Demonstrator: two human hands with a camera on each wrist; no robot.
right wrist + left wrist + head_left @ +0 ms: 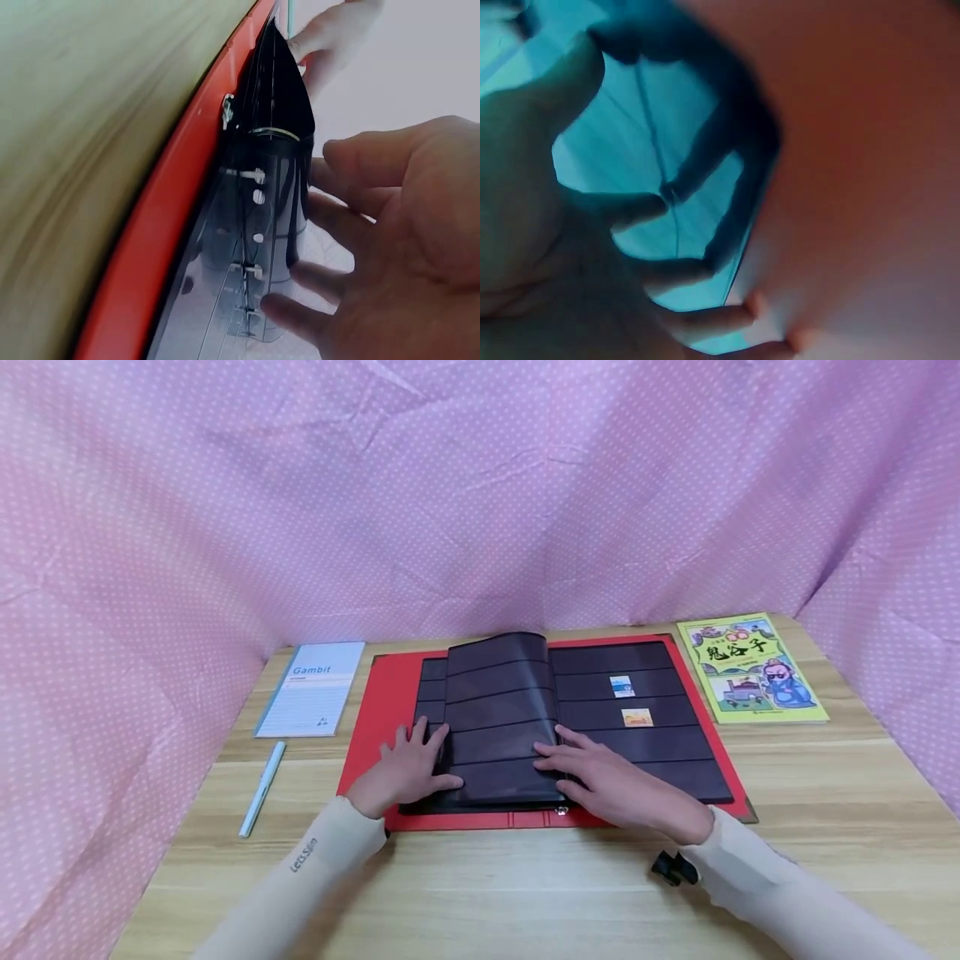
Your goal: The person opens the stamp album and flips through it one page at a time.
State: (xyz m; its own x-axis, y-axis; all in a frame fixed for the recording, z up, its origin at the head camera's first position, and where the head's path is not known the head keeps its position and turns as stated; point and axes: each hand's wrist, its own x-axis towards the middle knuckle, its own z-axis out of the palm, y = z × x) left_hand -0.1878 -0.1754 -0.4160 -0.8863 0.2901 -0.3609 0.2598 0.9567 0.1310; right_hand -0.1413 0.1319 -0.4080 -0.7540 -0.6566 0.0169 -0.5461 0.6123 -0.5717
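A red stamp album [382, 710] lies spread on the table with black strip-pocket pages. Its right page [652, 760] carries a blue-and-white stamp [622, 686] and an orange stamp [637, 717]. A glossy black page [498, 718] bows upward over the left half. My left hand [405, 770] rests at that page's outer edge, fingers spread, thumb on its lower corner. With fingers extended, my right hand [611, 783] touches the page near the spine. The right wrist view shows metal binder rings [259, 176] beside the right hand's fingers [322, 281].
To the left are a pale blue Gambit notebook [311, 689] and a light blue pen [262, 789]. A yellow illustrated book [752, 668] lies at the right. Pink dotted cloth [480, 502] hangs behind the wooden table [525, 885].
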